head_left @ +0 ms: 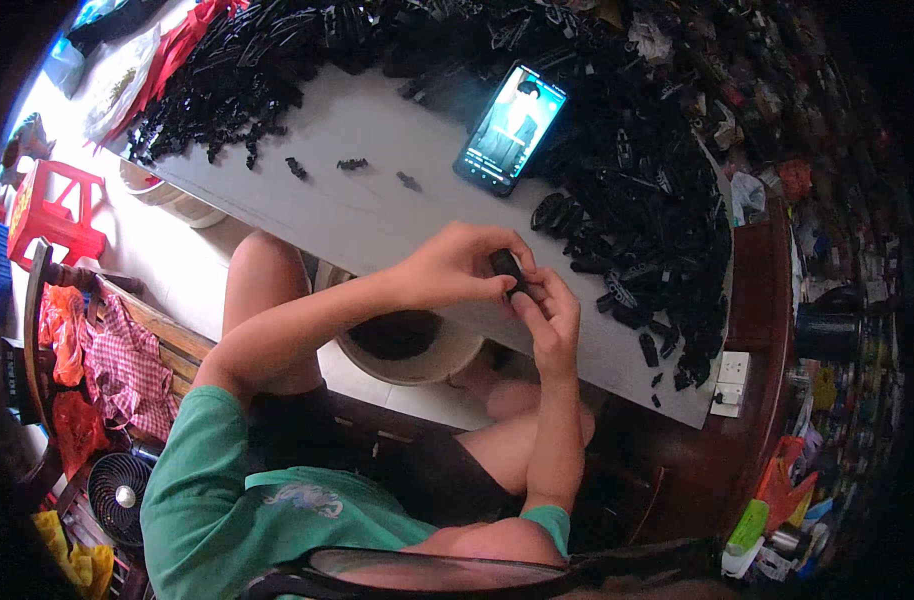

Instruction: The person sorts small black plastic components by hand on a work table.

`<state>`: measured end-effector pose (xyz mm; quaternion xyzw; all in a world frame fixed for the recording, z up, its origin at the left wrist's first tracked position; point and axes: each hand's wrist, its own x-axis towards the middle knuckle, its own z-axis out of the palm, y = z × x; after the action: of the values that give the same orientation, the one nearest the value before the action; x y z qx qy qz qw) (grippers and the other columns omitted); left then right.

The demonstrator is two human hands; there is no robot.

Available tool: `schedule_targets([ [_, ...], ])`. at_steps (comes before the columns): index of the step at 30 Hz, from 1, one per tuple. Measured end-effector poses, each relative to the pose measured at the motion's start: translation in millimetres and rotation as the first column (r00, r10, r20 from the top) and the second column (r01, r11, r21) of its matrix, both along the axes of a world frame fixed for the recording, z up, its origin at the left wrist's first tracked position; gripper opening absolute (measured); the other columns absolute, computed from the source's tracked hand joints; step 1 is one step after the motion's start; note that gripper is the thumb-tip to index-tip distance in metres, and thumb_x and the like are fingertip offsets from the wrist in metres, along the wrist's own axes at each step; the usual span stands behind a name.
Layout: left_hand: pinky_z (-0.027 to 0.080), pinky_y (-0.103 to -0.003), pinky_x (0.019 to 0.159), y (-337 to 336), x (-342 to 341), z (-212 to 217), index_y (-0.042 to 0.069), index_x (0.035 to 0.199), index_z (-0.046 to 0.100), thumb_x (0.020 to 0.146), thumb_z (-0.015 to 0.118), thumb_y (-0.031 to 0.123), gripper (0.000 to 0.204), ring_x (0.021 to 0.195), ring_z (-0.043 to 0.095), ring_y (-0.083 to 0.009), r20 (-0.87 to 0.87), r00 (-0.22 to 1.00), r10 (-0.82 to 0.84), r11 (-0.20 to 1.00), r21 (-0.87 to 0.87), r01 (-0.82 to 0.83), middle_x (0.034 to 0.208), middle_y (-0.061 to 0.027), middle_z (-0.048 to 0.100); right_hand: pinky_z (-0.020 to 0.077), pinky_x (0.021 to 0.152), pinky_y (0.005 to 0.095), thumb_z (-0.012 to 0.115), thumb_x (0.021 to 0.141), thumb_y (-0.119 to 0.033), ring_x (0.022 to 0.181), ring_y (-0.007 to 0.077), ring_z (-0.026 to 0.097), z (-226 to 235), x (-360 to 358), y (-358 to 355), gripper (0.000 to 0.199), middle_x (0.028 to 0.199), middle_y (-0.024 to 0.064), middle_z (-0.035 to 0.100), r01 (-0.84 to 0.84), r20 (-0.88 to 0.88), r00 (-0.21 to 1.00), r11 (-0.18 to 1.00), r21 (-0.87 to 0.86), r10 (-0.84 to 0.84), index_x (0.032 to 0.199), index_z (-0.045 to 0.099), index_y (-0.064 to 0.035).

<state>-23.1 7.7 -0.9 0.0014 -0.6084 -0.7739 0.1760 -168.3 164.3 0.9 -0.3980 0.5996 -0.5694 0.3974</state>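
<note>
Over the front edge of the grey-white table (377, 210), both my hands are closed around one small black plastic part (506, 265). My left hand (464, 265) grips it from the left with thumb and fingers. From the right, the fingertips of my right hand (552, 318) pinch its lower end. Just beyond the hands, a lit smartphone (512, 130) lies on the table. To the right spreads a large heap of black plastic parts (627, 215). Three small black pieces, one of them a dark clip-like piece (352, 164), lie apart at the left.
Another pile of small black parts (237, 80) covers the table's far left. Below the front edge stands a pale bucket (412, 365) with dark contents. At the left are a red stool (57, 210), a wooden chair (162, 335) and a small black fan (119, 497). A wall socket (730, 383) sits at the right.
</note>
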Motion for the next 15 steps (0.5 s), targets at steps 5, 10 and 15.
schedule_targets([
  [5, 0.055, -0.027, 0.074, -3.1, 5.2, 8.1, -0.002, 0.11, 0.06, 0.092, 0.062, 0.003, 0.019, 0.083, 0.069, -0.014, 0.036, 0.998, 0.043, 0.999, -0.033, -0.042, 0.097, -0.0097, 0.067, 0.0493, 0.079, 0.0288, 0.067, 0.091, -0.013, 0.09, 0.0104, 0.062, -1.0, -19.5, -9.6, 0.023, 0.101, 0.0055, 0.068, -0.044, -0.32, 0.947, 0.999, -0.016, 0.037, 0.109, 0.066, 0.0004],
  [10, 0.056, -0.028, 0.075, -5.2, 3.5, -11.5, -0.001, 0.11, 0.059, 0.099, 0.057, 0.01, 0.016, 0.083, 0.069, -0.0135, 0.089, 0.994, 0.069, 0.996, 0.049, -0.073, 0.098, -0.0099, 0.067, 0.0502, 0.071, 0.0365, 0.074, 0.083, -0.016, 0.077, 0.0222, 0.063, 19.9, -8.4, -30.8, 0.019, 0.089, 0.008, 0.063, -0.046, -0.732, 0.674, 0.984, -0.173, -0.097, 0.097, 0.068, -0.0034],
  [15, 0.055, -0.029, 0.077, -11.4, 7.3, -18.2, -0.002, 0.11, 0.06, 0.104, 0.054, 0.017, 0.02, 0.088, 0.066, -0.0118, 0.145, 0.986, 0.086, 0.994, 0.059, -0.095, 0.099, -0.0064, 0.064, 0.0497, 0.065, 0.0429, 0.077, 0.076, -0.016, 0.073, 0.0346, 0.061, 20.8, 1.4, -37.3, 0.02, 0.083, 0.0114, 0.058, -0.125, -0.933, 0.335, 0.975, -0.181, -0.13, 0.087, 0.065, -0.0042],
])
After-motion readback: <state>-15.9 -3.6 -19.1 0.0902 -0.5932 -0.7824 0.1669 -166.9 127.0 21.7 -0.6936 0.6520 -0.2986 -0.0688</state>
